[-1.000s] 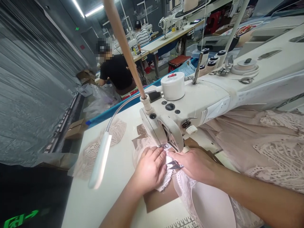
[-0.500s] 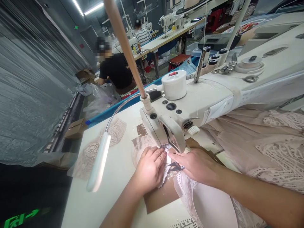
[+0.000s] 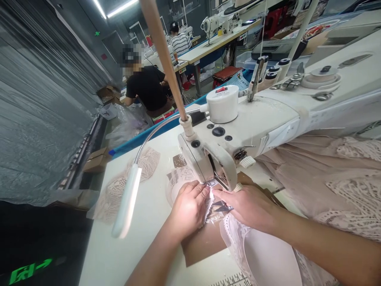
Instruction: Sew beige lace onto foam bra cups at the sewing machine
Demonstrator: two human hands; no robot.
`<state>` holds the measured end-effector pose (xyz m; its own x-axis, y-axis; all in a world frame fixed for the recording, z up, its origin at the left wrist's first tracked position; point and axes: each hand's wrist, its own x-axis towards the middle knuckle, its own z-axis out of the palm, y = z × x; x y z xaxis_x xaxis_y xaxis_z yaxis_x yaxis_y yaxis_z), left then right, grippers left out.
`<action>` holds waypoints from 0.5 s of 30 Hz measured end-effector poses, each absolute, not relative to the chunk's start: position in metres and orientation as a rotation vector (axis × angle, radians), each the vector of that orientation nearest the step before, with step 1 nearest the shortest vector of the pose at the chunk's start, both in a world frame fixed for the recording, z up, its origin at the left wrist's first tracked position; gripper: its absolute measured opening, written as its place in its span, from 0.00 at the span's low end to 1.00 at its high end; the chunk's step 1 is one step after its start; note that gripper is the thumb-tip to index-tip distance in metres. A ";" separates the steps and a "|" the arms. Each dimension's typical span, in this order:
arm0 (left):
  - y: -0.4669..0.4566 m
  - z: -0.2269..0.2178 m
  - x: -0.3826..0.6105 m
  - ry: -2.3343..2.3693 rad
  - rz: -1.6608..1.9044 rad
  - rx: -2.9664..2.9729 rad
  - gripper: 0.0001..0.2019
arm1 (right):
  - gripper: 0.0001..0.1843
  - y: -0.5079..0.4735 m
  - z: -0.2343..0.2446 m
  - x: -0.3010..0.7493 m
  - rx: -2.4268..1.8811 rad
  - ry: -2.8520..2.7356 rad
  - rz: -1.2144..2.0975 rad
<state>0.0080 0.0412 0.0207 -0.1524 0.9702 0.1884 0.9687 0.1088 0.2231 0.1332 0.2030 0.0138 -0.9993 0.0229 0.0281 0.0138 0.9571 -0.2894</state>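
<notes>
Below the head of the white sewing machine [image 3: 195, 159], my left hand [image 3: 187, 208] lies with its fingers together, closed over pale pink lace [image 3: 210, 201] close to the presser foot. Part of the lace is hidden under that hand. My right hand [image 3: 253, 206] grips small thread snips [image 3: 222, 207], blades pointing left. Its index finger reaches the fabric just right of the needle area. A smooth pale cup [image 3: 270, 258] with a lace border [image 3: 233, 230] hangs below my right wrist. Lace [image 3: 183, 176] also lies beyond my left fingers.
A lamp tube [image 3: 126, 202] on a bendable neck hangs left of the hands. Cut lace pieces [image 3: 149, 163] lie behind it. Pink fabric [image 3: 297, 159] is heaped at right. Thread spools [image 3: 272, 75] stand behind the machine. Two people sit at machines farther back.
The view has shifted slightly, so the machine appears a little farther right. The white strip between my hands shows less and sits closer to the needle. Both hands keep nearly the same pose.
</notes>
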 end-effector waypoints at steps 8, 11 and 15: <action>0.039 0.020 0.006 2.333 0.516 2.028 0.14 | 0.29 0.204 0.013 0.133 -0.002 -3.053 0.451; 0.040 0.019 0.007 2.355 0.501 2.041 0.13 | 0.29 0.204 0.011 0.133 0.001 -3.049 0.446; 0.043 0.019 0.009 2.362 0.503 2.064 0.13 | 0.28 0.203 0.009 0.133 -0.006 -3.046 0.420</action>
<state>0.0094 0.0430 0.0193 -0.1553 0.9602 0.2320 0.9715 0.1059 0.2122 0.1332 0.2029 0.0094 -0.9977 0.0133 0.0658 -0.0050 0.9627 -0.2707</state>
